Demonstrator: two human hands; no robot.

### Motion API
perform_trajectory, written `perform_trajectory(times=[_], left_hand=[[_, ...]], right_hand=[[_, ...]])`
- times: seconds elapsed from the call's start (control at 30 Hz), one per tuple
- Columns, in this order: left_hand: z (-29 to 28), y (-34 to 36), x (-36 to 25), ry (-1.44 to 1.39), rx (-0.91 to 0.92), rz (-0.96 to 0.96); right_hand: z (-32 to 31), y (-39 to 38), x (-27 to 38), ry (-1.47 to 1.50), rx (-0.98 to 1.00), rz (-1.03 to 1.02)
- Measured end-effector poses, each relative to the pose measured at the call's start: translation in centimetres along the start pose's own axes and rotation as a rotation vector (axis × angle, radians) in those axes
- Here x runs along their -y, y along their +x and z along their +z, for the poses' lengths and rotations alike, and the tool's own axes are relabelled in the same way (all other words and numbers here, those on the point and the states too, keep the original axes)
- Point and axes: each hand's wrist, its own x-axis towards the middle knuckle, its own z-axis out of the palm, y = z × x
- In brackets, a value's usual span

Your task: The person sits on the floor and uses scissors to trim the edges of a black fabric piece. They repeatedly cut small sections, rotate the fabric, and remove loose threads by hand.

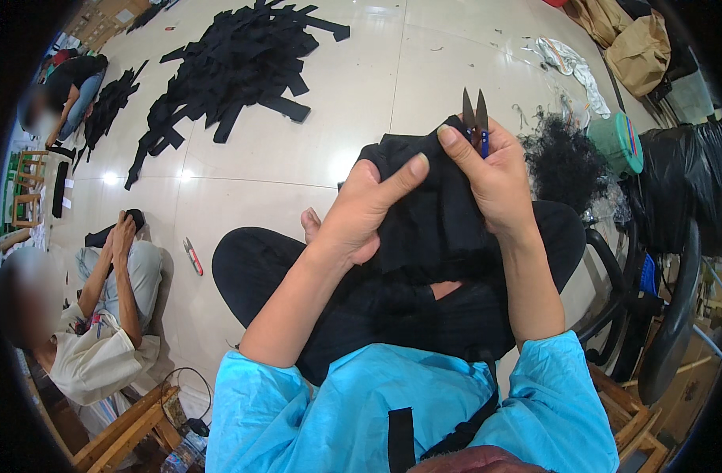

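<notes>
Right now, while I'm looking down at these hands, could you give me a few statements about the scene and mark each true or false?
1. The right hand holds blue-handled snips, blades pointing away from the wearer. True.
2. The left hand holds a white cup. False: it holds black cloth.
3. A large heap of black strips lies on the floor. True.
4. The red-handled snips are on the wearer's right. False: they lie on the floor to the left.
5. The wearer's sleeves are yellow. False: they are bright blue.
</notes>
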Motion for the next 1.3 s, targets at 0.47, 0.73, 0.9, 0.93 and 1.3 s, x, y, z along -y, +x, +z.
perform_trajectory(times=[0.47,0.73,0.9,0.93,1.3], left_hand=[[0.7,-0.1,-0.8,0.121,-0.168,0.2],[0.7,0.1,0.1,0.192,-0.229,0.411],[1.7,-0.2,-0.6,0.103,-0.247,0.392],[1.8,-0.2,-0.8,0.061,-0.233,0.394],[1.5,-0.2,-1.3,0.112,-0.253,0.438]], right_hand=[[-0.5,-0.3,-0.4,-0.098,-0.002,0.022],[0.2,-0.3,-0.4,-0.3,-0.078,-0.132],[-0.3,-0.1,-1.0,-0.352,-0.093,-0.139],[-0.1,-0.2,-0.9,-0.355,-0.089,-0.132],[0.8,-2.4,1.7,-0.084,0.135,0.218]])
